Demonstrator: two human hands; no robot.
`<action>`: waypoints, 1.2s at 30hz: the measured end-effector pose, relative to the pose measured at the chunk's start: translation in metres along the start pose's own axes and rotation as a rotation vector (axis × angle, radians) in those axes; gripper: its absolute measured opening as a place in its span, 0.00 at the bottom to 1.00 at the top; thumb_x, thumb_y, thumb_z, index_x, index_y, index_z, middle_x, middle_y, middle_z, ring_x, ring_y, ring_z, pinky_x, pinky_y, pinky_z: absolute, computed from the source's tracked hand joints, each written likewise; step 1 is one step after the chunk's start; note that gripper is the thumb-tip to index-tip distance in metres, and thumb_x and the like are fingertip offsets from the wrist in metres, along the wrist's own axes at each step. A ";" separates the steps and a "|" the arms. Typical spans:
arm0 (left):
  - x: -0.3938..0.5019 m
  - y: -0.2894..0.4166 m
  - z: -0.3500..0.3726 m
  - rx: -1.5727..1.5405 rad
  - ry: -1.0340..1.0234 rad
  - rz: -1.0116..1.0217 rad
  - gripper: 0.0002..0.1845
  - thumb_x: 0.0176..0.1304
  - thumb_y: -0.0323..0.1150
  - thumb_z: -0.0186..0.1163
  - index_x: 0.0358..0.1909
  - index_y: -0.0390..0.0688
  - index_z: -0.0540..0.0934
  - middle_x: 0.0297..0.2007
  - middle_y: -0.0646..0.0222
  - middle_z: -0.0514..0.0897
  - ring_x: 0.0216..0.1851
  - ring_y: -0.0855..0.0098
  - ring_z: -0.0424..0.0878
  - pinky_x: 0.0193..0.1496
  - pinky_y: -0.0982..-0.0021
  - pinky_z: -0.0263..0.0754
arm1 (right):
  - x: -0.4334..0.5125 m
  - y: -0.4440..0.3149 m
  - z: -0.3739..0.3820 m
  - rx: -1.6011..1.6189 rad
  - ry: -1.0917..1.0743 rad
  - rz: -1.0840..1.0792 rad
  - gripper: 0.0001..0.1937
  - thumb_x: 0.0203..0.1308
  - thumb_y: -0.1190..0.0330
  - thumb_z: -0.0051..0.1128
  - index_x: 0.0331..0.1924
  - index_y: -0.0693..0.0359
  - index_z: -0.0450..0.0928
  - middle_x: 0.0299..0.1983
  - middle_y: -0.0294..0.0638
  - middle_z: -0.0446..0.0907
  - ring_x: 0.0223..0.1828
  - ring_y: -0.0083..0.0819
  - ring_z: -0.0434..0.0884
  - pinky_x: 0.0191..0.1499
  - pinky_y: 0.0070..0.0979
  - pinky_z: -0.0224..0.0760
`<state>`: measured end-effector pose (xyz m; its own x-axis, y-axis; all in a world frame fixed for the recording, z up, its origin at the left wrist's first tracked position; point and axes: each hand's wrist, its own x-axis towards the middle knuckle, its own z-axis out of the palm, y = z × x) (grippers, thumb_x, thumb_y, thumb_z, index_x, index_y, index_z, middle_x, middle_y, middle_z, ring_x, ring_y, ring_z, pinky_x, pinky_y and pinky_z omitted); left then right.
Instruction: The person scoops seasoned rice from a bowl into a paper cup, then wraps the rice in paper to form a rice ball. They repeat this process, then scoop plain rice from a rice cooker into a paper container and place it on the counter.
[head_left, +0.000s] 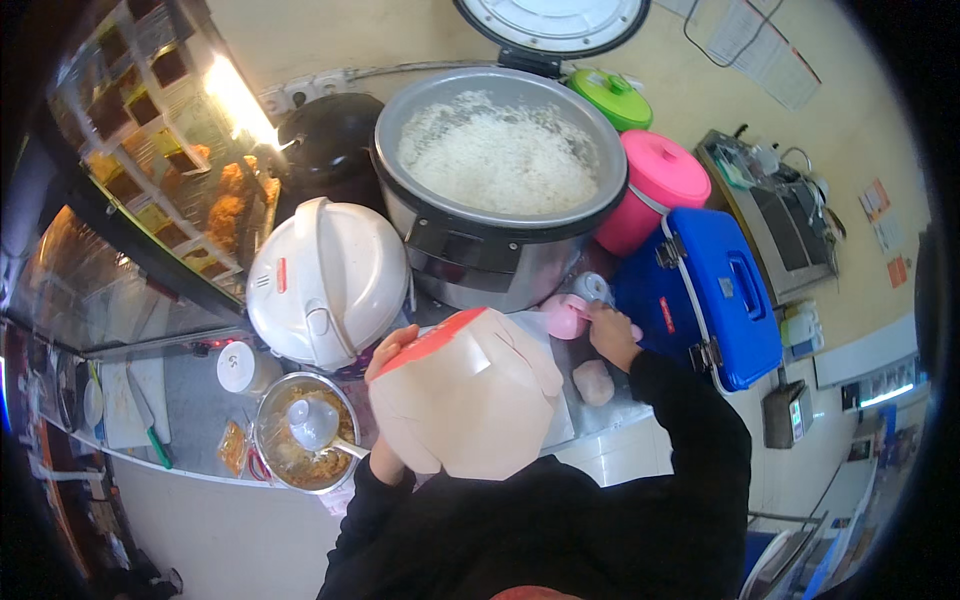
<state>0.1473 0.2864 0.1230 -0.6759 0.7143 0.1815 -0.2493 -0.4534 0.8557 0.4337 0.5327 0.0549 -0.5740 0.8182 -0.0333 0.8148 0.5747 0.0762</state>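
Observation:
My left hand (387, 459) grips a paper food box (472, 412) from its left side, with fingers over the red-edged rim. The box is white inside, with its flaps spread toward me. My right hand (613, 339) is closed around the handle of a pink plastic scoop (562, 318), low beside the front of a large rice cooker (480, 281). A pale blue cup-like item (591, 286) is right behind the scoop. Cooked white rice (502, 157) fills much of the cooker, whose lid (555, 22) is raised. A pale rounded lump (593, 382) lies below my right hand.
Left of the cooker stands a white lidded rice cooker (330, 277). A metal bowl (349, 465) holds brown crumbly food and a white ladle (313, 424). A green-handled knife (150, 420) lies farther left. A blue cooler box (720, 300) and a pink lidded container (664, 180) flank the right.

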 end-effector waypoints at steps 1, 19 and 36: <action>-0.001 -0.002 0.001 0.240 -0.080 0.185 0.18 0.67 0.27 0.54 0.58 0.45 0.70 0.57 0.48 0.73 0.52 0.61 0.77 0.56 0.63 0.76 | -0.003 -0.003 -0.018 -0.109 0.111 -0.070 0.08 0.55 0.71 0.53 0.39 0.62 0.71 0.32 0.48 0.81 0.34 0.44 0.84 0.34 0.40 0.77; 0.015 0.051 0.009 0.355 -0.239 -0.173 0.23 0.62 0.30 0.59 0.58 0.35 0.71 0.54 0.55 0.76 0.53 0.65 0.77 0.56 0.68 0.74 | 0.235 -0.078 -0.245 -0.387 0.333 -0.438 0.08 0.56 0.70 0.55 0.37 0.64 0.74 0.25 0.46 0.82 0.28 0.41 0.84 0.27 0.36 0.75; 0.026 0.040 -0.012 0.403 -0.330 -0.266 0.28 0.57 0.32 0.64 0.59 0.35 0.70 0.55 0.56 0.75 0.55 0.64 0.76 0.57 0.67 0.72 | 0.296 -0.101 -0.206 -0.643 -0.392 -0.599 0.10 0.57 0.68 0.57 0.41 0.59 0.83 0.36 0.47 0.85 0.36 0.44 0.86 0.35 0.38 0.78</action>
<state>0.1111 0.2806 0.1566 -0.3585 0.9333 0.0215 -0.0532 -0.0434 0.9976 0.1645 0.7137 0.2421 -0.7174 0.4060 -0.5662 0.1279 0.8756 0.4658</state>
